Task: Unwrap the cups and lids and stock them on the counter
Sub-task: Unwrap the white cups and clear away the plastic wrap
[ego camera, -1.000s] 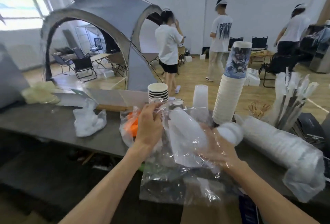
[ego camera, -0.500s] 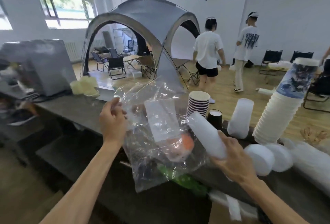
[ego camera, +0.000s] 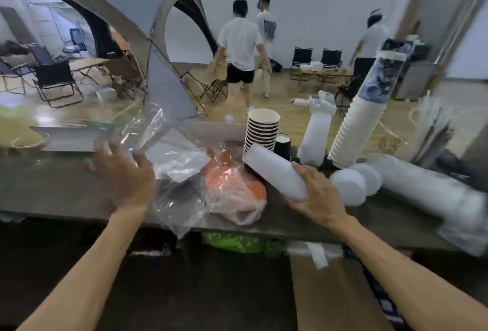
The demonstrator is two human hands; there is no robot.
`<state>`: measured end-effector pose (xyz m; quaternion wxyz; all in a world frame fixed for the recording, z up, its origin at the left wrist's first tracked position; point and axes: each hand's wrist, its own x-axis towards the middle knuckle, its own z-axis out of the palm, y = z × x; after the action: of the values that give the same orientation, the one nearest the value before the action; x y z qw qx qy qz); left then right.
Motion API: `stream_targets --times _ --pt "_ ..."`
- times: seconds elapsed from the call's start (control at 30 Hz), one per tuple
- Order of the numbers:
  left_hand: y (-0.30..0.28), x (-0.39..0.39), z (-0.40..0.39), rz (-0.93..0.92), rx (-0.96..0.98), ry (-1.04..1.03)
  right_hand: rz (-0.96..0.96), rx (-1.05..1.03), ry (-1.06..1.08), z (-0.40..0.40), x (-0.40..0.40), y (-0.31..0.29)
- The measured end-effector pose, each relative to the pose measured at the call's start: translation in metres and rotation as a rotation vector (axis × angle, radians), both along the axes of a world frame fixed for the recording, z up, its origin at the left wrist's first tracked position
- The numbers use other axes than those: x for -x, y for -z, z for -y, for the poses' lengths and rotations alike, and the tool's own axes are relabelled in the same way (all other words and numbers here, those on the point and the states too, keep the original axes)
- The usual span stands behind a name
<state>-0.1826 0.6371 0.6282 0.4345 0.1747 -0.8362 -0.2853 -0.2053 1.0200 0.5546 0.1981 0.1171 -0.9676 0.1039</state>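
My right hand [ego camera: 314, 196] grips a bare stack of frosted white plastic cups [ego camera: 274, 172], tilted with its far end up and to the left, over the grey counter [ego camera: 52, 188]. My left hand [ego camera: 124, 174] holds the emptied clear plastic wrapper [ego camera: 163, 156], which hangs crumpled over the counter's front edge. Standing behind are striped paper cups [ego camera: 261, 132], an upright frosted cup stack [ego camera: 315, 135] and a tall white stack with a printed top [ego camera: 361, 119]. A wrapped sleeve of white lids or cups [ego camera: 427, 190] lies at the right, with two white lid stacks [ego camera: 351, 188] beside my right hand.
A bag with orange contents [ego camera: 232, 188] lies on the counter between my hands. A dark cup [ego camera: 282, 144] stands by the striped cups, wrapped straws [ego camera: 433, 130] at far right. Green packaging [ego camera: 237, 242] sits under the counter. A grey tent [ego camera: 148, 40], folding chairs and three people fill the room beyond.
The wrapper has come off the cup stack. My left hand carried it left and then lower toward the counter, while my right hand keeps the bare stack. The camera swung left and back.
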Motion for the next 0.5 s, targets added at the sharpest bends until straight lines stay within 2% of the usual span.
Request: stream_targets --times 0.07,0.1,0.17,0.2,0.27,0.4,0.5 --pt "0.018 0.002 -0.019 -0.173 0.201 0.286 -0.021 0.017 0.038 0.006 -0.005 0.001" --pt "0.026 0.001 -0.031 -0.150 0.309 0.468 -0.042 0.037 0.046 0.007 -0.007 0.005" --pt "0.047 0.003 -0.054 0.087 0.482 0.675 -0.094 0.103 0.078 0.008 -0.014 0.012" --pt "0.058 0.007 -0.063 0.232 0.550 0.689 -0.112 0.155 0.104 0.008 -0.017 0.013" --pt "0.075 0.017 -0.076 0.403 0.658 0.672 -0.133 0.298 0.161 0.013 -0.022 0.014" --pt "0.069 0.015 -0.116 0.382 0.744 0.772 -0.105 0.688 0.282 0.040 -0.026 0.017" --pt "0.060 0.006 -0.150 0.359 0.652 0.950 -0.131 0.850 0.344 0.045 -0.027 0.027"
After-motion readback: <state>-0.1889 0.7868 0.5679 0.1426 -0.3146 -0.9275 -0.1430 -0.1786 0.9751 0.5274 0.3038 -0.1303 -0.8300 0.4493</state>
